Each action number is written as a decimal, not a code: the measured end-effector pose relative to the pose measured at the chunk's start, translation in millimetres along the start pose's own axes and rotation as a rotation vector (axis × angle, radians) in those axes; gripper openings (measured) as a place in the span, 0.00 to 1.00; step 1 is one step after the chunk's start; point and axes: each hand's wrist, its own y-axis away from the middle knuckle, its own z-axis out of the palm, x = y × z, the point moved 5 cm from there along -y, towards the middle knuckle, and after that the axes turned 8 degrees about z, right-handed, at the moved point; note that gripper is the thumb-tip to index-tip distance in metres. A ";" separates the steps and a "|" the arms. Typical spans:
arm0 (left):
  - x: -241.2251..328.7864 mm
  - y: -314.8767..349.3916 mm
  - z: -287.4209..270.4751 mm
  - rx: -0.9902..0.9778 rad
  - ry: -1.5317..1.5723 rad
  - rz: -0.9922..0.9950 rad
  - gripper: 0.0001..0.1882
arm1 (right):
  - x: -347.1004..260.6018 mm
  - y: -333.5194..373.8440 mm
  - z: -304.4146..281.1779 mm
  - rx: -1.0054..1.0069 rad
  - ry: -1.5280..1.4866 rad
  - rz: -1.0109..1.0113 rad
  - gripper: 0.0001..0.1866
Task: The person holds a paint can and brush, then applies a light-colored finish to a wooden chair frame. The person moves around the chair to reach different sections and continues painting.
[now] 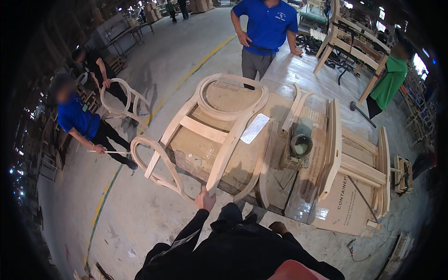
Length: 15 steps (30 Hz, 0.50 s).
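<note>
A pale wooden chair-back frame with an oval top and a crossbar lies on the cardboard-covered workbench. My left hand is closed round the near end of its right leg. My right hand hangs low by my body at the bench's near side, partly hidden by my dark sleeve, and its fingers do not show clearly. Another rounded wooden frame is at the bench's left edge, close to my left hand. A white paper sheet lies beside the oval frame.
A pot of pale liquid stands mid-bench. Right of it are assembled wooden leg frames and a mallet. A person in blue leans on the far side. Two people stand left, one holding an oval frame; a green-shirted person stands right.
</note>
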 end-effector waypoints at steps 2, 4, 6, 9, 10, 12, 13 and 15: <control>2.9 0.2 1.8 -0.013 0.003 -0.002 0.22 | 11.7 -1.5 6.3 -0.006 -0.107 0.056 0.14; -0.1 -0.4 -2.6 -0.012 -0.017 -0.009 0.22 | 1.0 -1.2 -0.8 -0.030 -0.133 0.079 0.14; -1.1 -0.2 -2.3 -0.018 -0.024 -0.013 0.22 | -9.9 1.1 -8.2 -0.044 0.054 0.006 0.14; -0.3 0.1 -2.0 -0.012 -0.012 -0.005 0.21 | -19.4 5.3 -18.9 -0.088 0.219 -0.023 0.13; -0.1 0.6 -2.4 -0.007 -0.007 0.002 0.21 | -22.5 7.0 -22.6 -0.107 0.253 -0.022 0.13; 0.1 1.6 -4.2 0.002 -0.001 0.014 0.21 | -28.1 12.7 -29.0 -0.139 0.269 -0.025 0.13; -0.1 1.7 -4.9 -0.004 -0.001 0.012 0.21 | -31.2 15.1 -31.4 -0.155 0.277 -0.028 0.13; 1.5 0.8 -5.5 -0.017 0.002 0.010 0.22 | -35.0 18.4 -35.9 -0.149 0.263 -0.047 0.12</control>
